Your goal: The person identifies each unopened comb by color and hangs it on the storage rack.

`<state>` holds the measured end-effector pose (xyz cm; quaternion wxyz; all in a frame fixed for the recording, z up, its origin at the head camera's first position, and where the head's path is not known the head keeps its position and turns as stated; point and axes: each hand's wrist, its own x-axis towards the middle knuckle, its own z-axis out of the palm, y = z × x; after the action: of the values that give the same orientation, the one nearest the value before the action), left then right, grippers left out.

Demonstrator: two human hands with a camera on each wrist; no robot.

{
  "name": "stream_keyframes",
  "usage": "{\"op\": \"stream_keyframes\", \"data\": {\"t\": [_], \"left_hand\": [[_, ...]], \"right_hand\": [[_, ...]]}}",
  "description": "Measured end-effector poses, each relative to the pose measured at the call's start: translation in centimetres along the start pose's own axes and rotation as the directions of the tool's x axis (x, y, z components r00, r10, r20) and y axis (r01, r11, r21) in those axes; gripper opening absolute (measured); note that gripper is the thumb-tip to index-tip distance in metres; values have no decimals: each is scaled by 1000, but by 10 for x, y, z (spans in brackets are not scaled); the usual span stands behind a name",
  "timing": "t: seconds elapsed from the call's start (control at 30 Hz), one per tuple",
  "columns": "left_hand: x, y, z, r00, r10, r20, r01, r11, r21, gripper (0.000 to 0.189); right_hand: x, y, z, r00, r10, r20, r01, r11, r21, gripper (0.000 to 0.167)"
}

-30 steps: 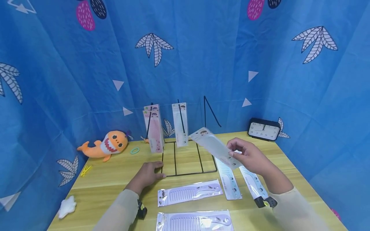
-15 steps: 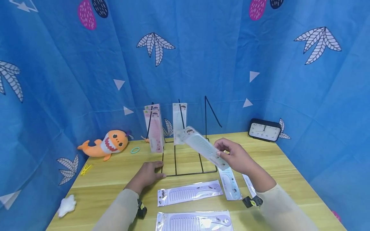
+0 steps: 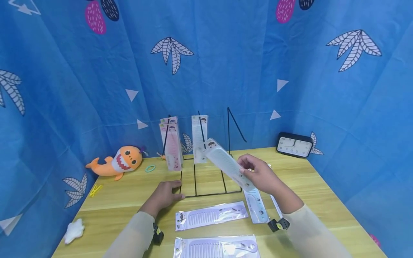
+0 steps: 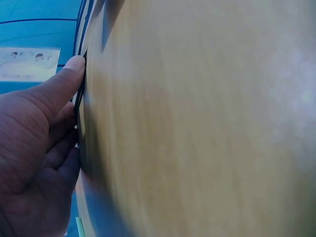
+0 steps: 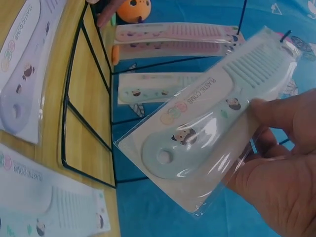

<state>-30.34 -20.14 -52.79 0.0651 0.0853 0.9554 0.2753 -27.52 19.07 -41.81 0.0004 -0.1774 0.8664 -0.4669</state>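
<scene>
In the head view my right hand (image 3: 261, 175) pinches a bagged pale green comb (image 3: 227, 163) between thumb and fingers. The comb slants, and its card top is right at the tip of the middle hook (image 5: 285, 36) of a black wire rack (image 3: 209, 195). Behind it, another pale comb pack (image 3: 197, 130) hangs on that middle hook. Two pink comb packs (image 3: 173, 147) hang on the left hook. My left hand (image 3: 162, 195) touches the rack's front left base corner, its thumb (image 4: 74, 64) on the wire.
Two bagged lilac combs (image 3: 211, 215) lie in front of the rack. Pale blue-green comb packs (image 3: 256, 206) lie to the right. A black clock (image 3: 294, 144), an orange shark toy (image 3: 120, 161), a yellow clip (image 3: 95, 190) and a white star-shaped thing (image 3: 74, 230) stand or lie around the table.
My right hand has moved left with the green comb, bringing its top end to the middle hook's tip. My left hand has stayed at the rack's corner.
</scene>
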Motion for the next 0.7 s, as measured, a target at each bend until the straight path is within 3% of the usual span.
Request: {"op": "stream_keyframes", "data": {"t": [0.57,0.7], "left_hand": [[-1,-2,1,1000,17,-8,-17,1000,0,62],[-2,0,1,1000,15,-7,-15,1000,1,61]], "right_hand": [[56,-2,34,987,129,-91,-117,985,129,17],[67,-4,41,986,120,-118,-99,980,174,16]]}}
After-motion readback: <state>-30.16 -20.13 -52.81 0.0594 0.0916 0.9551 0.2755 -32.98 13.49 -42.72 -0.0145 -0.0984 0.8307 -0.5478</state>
